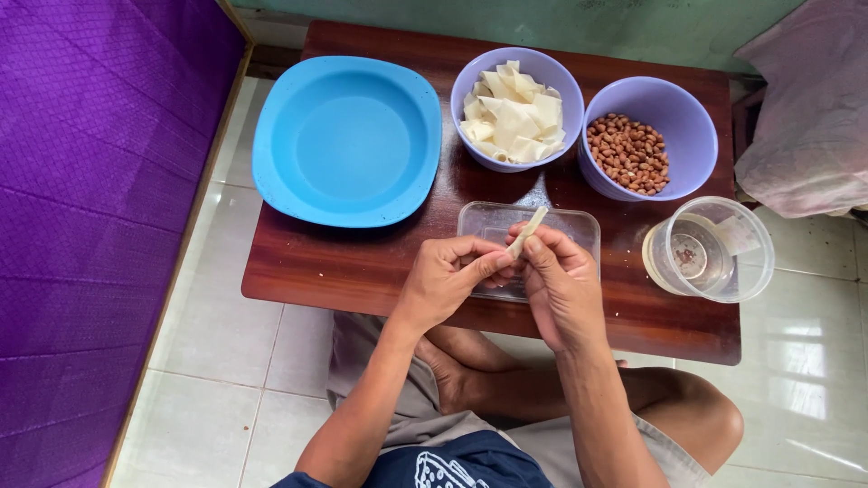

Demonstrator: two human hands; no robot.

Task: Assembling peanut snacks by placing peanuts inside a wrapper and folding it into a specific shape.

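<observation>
Both hands are up over the near edge of the low wooden table (362,262), working one small piece between them. The left hand (445,276) has its fingers curled in, thumb and fingertips pinched on the lower end of a pale rolled dough strip (527,231). The right hand (561,285) closes on the same strip from the other side, fingertips meeting the left's — the roll pokes up and away, tilted, above both sets of fingers.

Directly beneath the strip sits a clear rectangular container (570,226), partly hidden by the knuckles. Behind it, a lilac bowl of flat dough squares (515,113), and just beside that, touching or nearly so, a second lilac bowl of peanuts (633,154). To the left, a big blue plate (348,140) — bare inside. At the right edge stands a clear round tub (710,248); whether there is liquid in it I cannot tell.

The person sits cross-legged on a white tiled floor (235,361), with a purple mattress (90,181) alongside.
</observation>
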